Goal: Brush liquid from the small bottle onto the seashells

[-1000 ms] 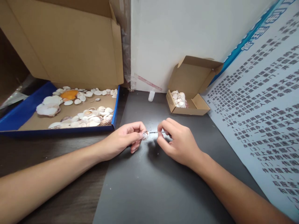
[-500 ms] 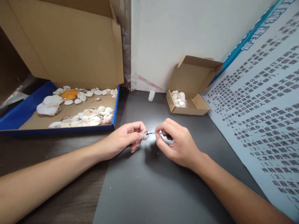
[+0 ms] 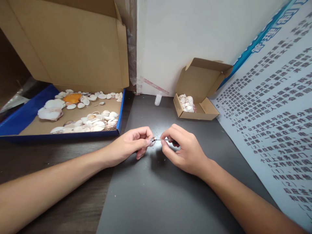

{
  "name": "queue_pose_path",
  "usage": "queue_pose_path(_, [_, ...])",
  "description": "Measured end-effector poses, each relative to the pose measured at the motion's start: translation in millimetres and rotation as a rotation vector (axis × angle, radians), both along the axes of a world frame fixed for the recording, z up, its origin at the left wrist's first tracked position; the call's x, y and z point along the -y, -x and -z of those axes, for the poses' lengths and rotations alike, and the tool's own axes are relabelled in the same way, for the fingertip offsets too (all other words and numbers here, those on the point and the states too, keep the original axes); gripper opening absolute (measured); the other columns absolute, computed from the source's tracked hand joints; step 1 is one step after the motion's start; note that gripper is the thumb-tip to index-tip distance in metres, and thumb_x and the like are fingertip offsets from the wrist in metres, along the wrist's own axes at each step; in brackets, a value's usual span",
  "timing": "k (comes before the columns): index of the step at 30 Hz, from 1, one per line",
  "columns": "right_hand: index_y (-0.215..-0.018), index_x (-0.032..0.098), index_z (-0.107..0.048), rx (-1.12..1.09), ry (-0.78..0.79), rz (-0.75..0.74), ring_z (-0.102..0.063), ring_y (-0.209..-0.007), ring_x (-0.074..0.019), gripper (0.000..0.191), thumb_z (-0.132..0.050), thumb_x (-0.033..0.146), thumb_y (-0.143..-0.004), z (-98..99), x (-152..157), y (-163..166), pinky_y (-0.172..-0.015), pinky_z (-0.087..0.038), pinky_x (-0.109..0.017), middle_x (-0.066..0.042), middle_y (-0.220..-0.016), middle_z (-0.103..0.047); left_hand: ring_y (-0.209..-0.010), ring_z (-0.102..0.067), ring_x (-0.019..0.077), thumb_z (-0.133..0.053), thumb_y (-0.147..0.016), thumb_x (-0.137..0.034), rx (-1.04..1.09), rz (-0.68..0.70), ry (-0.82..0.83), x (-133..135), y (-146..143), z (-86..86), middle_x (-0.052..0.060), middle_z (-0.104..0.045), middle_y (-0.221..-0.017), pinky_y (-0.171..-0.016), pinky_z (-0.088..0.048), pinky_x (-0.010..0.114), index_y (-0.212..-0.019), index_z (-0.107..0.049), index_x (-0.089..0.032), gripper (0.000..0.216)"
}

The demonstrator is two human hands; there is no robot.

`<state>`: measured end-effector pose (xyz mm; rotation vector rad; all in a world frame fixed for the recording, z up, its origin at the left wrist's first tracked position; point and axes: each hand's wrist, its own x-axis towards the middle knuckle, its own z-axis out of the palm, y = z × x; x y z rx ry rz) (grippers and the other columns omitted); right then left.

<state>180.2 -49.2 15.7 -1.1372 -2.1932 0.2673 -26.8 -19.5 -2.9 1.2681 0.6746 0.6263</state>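
Note:
My left hand [image 3: 130, 145] rests on the dark mat and pinches a small speckled shell [image 3: 152, 141] between thumb and fingers. My right hand [image 3: 181, 148] is closed on a thin metal tool [image 3: 161, 139], whose tip touches the shell. Both hands meet at the middle of the mat [image 3: 158, 195].
A large open cardboard box [image 3: 73, 61] with a blue rim holds several white shells and an orange one [image 3: 71, 98] at the left. A small open carton [image 3: 197, 110] with shells stands at the back right, a small white bottle [image 3: 158, 99] beside it. A printed poster [image 3: 275, 123] leans at the right.
My right hand has slid a little left, bringing the tool closer in against the shell. The left hand has stayed in place.

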Motion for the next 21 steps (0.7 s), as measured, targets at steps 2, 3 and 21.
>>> queue_pose_path(2, [-0.083, 0.019, -0.058, 0.008, 0.005, 0.012, -0.044, -0.060, -0.0100, 0.004, -0.055, 0.017, -0.084, -0.3, -0.2, -0.8, -0.057, -0.036, -0.024, 0.002, -0.073, -0.049, -0.046, -0.040, 0.0071, -0.059, -0.086, -0.030, 0.000, -0.004, 0.002, 0.0, 0.1, 0.0, -0.007, -0.046, -0.052, -0.049, -0.033, 0.021, -0.080, -0.050, -0.019, 0.015])
queue_pose_path(3, [-0.083, 0.020, -0.057, 0.012, 0.008, 0.018, -0.044, -0.060, -0.0100, 0.004, -0.055, 0.017, -0.084, -0.5, -0.3, -1.1, -0.057, -0.036, -0.024, 0.003, -0.073, -0.049, -0.046, -0.041, 0.0071, -0.059, -0.085, -0.030, 0.000, -0.006, 0.004, 0.0, 0.1, 0.0, -0.007, -0.046, -0.052, -0.049, -0.033, 0.021, -0.080, -0.050, -0.019, 0.015])
queue_pose_path(21, [-0.080, 0.020, -0.056, -0.016, -0.075, 0.030, -0.042, -0.058, -0.0107, 0.006, -0.052, 0.016, -0.083, -4.7, 1.5, -0.5, -0.055, -0.036, -0.024, 0.002, -0.071, -0.049, -0.046, -0.042, 0.0073, -0.060, -0.084, -0.028, 0.026, -0.018, 0.046, -0.7, 0.0, 0.9, -0.007, -0.046, -0.055, -0.048, -0.034, 0.021, -0.080, -0.051, -0.019, 0.014])
